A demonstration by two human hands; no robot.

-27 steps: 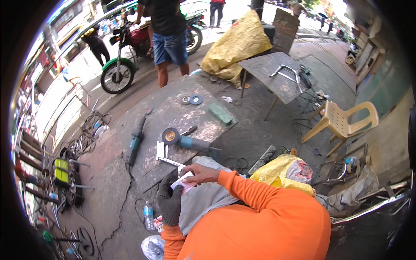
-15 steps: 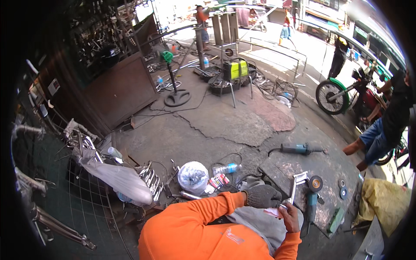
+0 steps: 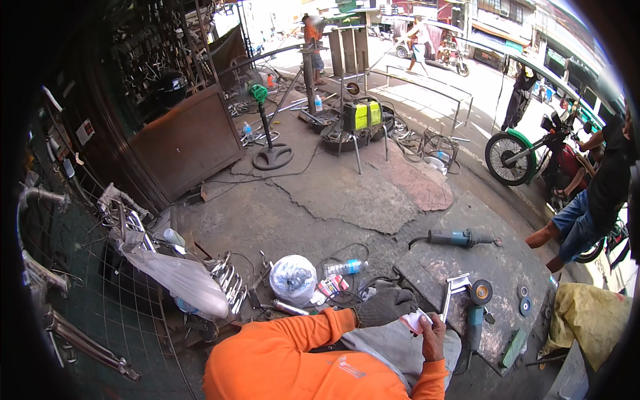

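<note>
Hands: gloved left hand (image 3: 387, 308) bunched at the pink-and-white piece (image 3: 413, 323), grip unclear; bare right hand (image 3: 434, 338) pinching it.
Piece: between both, above grey trousers (image 3: 377, 345).
Metal bracket (image 3: 457, 283): just beside right fingers, contact unclear.
Grinder (image 3: 475, 325): past bracket, on counter (image 3: 495, 267).
Risk: loose pinch could drop piece; a knuckle bump might shift bracket.

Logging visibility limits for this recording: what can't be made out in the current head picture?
All in the head view:
Pinkish-white piece: partly hidden by the right hand; material unclear.
Left hand: covered by a dark glove; fingertip contact too small to tell.
Plastic bag: contents obscured by its own film.
Standing person: partly cut off by the dark right rim.
</note>
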